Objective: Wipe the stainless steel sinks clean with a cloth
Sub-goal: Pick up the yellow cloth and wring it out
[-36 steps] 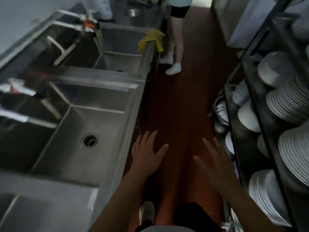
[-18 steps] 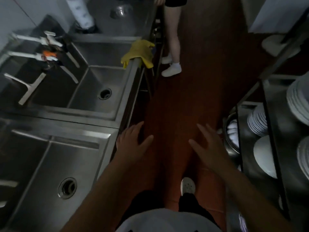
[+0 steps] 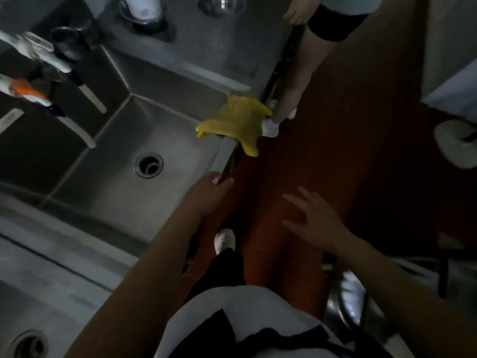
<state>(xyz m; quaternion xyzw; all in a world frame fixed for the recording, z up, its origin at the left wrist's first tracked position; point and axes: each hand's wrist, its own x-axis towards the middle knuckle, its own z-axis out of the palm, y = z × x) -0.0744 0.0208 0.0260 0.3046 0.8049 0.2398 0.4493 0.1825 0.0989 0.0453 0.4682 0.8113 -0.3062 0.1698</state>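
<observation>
Since half a second ago, I'm seeing my left hand (image 3: 210, 192) closing in on the yellow cloth (image 3: 236, 122), fingers relaxed and holding nothing, over the sink (image 3: 165, 140) rim. Ahead of them, the cloth is draping that rim. My right hand (image 3: 313, 218) is hovering, fingers spread, above the floor (image 3: 348, 151).

Bare forearms, white top with black strap, black trousers, white shoe (image 3: 225, 239)

Two sinks (image 3: 108, 182), one cloth (image 3: 236, 122)
</observation>
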